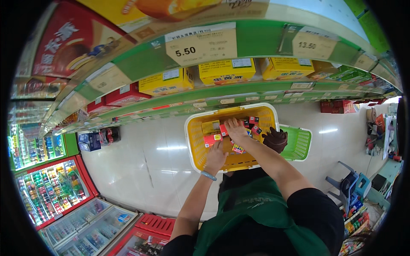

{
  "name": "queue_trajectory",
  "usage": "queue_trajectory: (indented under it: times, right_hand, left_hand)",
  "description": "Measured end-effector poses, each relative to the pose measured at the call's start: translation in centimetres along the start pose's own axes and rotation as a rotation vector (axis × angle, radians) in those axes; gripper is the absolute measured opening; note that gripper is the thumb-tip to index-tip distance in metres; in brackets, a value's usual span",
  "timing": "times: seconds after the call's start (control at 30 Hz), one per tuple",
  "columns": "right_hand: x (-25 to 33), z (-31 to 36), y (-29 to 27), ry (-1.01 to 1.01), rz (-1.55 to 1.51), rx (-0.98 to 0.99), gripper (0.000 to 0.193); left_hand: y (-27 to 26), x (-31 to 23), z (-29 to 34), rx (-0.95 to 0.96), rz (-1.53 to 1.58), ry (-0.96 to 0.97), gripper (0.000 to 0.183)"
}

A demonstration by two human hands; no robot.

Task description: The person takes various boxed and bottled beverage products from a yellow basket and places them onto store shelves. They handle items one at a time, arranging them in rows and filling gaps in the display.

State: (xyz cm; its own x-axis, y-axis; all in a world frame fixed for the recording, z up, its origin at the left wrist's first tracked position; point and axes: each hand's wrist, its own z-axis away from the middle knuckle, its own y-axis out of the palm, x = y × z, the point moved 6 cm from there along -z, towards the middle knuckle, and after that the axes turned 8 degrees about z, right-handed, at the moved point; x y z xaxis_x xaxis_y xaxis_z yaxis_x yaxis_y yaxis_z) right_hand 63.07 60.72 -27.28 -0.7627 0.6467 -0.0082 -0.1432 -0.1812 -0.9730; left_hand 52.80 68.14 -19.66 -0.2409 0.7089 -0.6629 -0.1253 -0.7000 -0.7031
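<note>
Both my hands reach into a yellow plastic basket [189,141] with a white rim. My left hand [215,158], a light blue band at its wrist, has its fingers stretched toward the near edge of a small red box [210,141] with a yellow patch. The fingertips seem to touch that box. Over the basket's middle, my right hand [236,130] has its fingers apart and bent downward. Beside them lies another small red box [223,130]; the hand partly hides things beneath it. Several red-and-black boxes [255,129] and a yellow box [210,126] lie around.
A green basket [302,143] stands right of the yellow one, with a dark brown crumpled item [275,140] between them. Ahead runs a green-edged shelf [252,40] bearing yellow cartons [226,72]. Drink coolers [55,187] stand left; a blue-grey stool [345,183] stands right.
</note>
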Motion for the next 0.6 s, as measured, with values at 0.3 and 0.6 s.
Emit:
queue_trajectory:
  times: [0.3, 0.6]
  right_hand:
    - [-1.6, -1.1, -1.9, -0.09, -0.195, -0.054, 0.052]
    - [-3.4, 9.1, -29.9, -0.217, -0.398, -0.28, 0.061]
  left_hand:
    - [-2.1, 0.7, 1.9, -0.029, 0.114, -0.037, 0.055]
    - [-10.4, -8.7, 0.6, -0.241, 0.502, 0.156, 0.078]
